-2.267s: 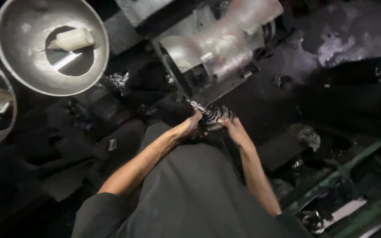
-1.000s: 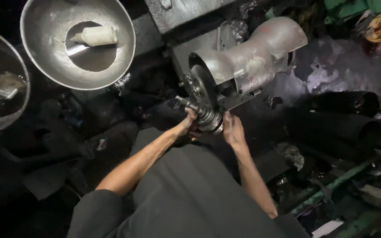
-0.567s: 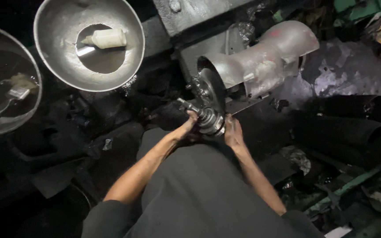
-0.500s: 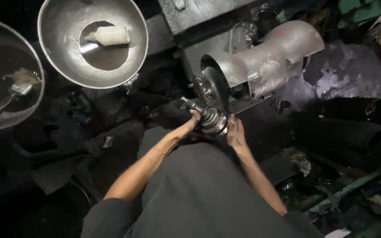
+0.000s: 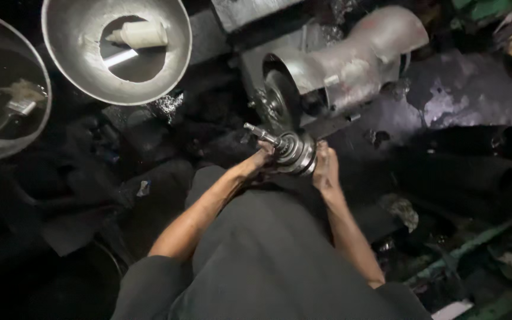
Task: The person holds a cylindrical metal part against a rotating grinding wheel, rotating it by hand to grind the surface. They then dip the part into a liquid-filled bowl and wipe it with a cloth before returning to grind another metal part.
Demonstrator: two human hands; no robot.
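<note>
I hold a round, ribbed metal part with a short shaft (image 5: 294, 153) in both hands, just below the wheel of a bench grinder (image 5: 281, 102). My left hand (image 5: 261, 159) grips its shaft end on the left. On the right, my right hand (image 5: 325, 169) clasps the wider body. The part sits close to the wheel's lower edge; whether it touches the wheel I cannot tell. The grinder's grey metal housing (image 5: 357, 59) extends up and to the right.
A large metal bowl (image 5: 167, 74) with a pale cylinder and dark liquid sits at upper left. A second bowl (image 5: 34, 83) with a brush lies at the left edge. Dark pipes (image 5: 475, 142) lie on the right; grimy clutter and green bars cover the floor.
My hands have brought the metal part up towards the grinder wheel, and the camera has tilted so that the grinder and bowls sit lower in view. My grip is unchanged.
</note>
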